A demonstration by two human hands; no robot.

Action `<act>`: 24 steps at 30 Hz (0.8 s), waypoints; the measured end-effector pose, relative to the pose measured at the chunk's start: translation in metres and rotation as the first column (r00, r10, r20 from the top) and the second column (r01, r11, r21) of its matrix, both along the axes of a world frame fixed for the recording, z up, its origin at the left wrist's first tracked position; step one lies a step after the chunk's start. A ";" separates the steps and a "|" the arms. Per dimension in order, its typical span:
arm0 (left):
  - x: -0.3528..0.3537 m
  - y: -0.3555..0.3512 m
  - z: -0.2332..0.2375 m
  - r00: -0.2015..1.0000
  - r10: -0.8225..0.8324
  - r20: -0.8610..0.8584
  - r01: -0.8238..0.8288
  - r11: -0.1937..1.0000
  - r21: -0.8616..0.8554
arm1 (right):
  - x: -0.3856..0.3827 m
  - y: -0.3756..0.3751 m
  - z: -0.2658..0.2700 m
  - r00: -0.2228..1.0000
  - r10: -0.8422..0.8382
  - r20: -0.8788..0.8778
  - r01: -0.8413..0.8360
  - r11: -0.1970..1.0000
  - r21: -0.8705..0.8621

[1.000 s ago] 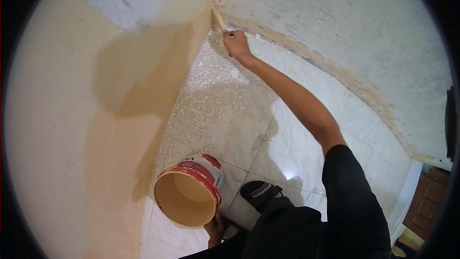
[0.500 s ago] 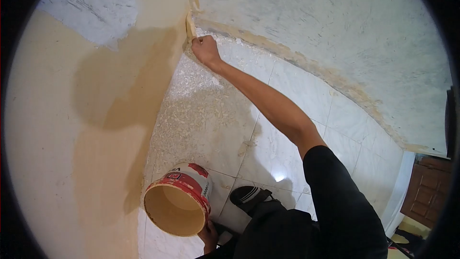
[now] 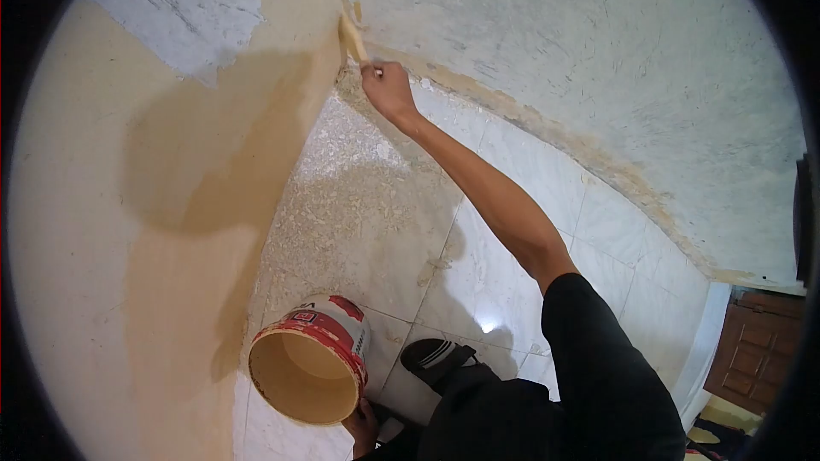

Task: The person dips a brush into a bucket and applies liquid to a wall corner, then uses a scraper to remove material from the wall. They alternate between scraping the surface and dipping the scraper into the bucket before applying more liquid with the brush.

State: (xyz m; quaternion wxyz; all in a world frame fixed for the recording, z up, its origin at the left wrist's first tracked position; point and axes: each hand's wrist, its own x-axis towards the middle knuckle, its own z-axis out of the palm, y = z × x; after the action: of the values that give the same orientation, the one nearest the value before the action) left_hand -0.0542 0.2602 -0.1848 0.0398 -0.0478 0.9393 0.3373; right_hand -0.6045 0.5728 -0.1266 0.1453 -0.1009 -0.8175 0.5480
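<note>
My right hand (image 3: 391, 92) is closed round the handle of a brush (image 3: 352, 37), whose cream-coloured head is at the corner where the two walls meet, just above the floor. Near the bottom, my left hand (image 3: 363, 427) grips the lower side of a red and white bucket (image 3: 346, 324), partly hidden by the bucket and my sleeve. The bucket is tilted, its open mouth facing me, with cream-coloured paint inside.
Flakes of debris (image 3: 342, 196) cover the tiled floor (image 3: 487, 265) along the cream wall (image 3: 188, 290). A grey-green wall (image 3: 598, 51) rises on the right. My sandalled foot (image 3: 436, 358) is beside the bucket. A brown wooden door (image 3: 752, 354) shows at far right.
My right hand and the brush have moved slightly right, and the brush now leans more to the left at its tip. The bucket sits slightly lower and further left in view.
</note>
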 end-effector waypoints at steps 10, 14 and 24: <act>-0.009 0.010 0.019 0.997 0.065 0.048 -0.068 0.995 0.072 | -0.020 -0.008 -0.017 0.981 -0.061 0.183 0.051 0.997 0.063; -0.001 0.004 0.010 0.996 0.079 0.028 -0.081 0.994 0.079 | -0.016 -0.018 0.001 0.993 -0.051 0.108 0.044 0.997 0.062; 0.000 0.003 0.004 0.994 0.105 0.026 -0.108 0.981 0.160 | 0.041 0.006 0.029 0.966 0.176 0.189 -0.175 0.984 -0.022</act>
State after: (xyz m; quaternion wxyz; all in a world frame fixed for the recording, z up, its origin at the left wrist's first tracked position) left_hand -0.0544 0.2633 -0.1804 0.0337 -0.0974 0.9048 0.4132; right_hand -0.5640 0.5791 -0.0979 0.0171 -0.0803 -0.8319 0.5488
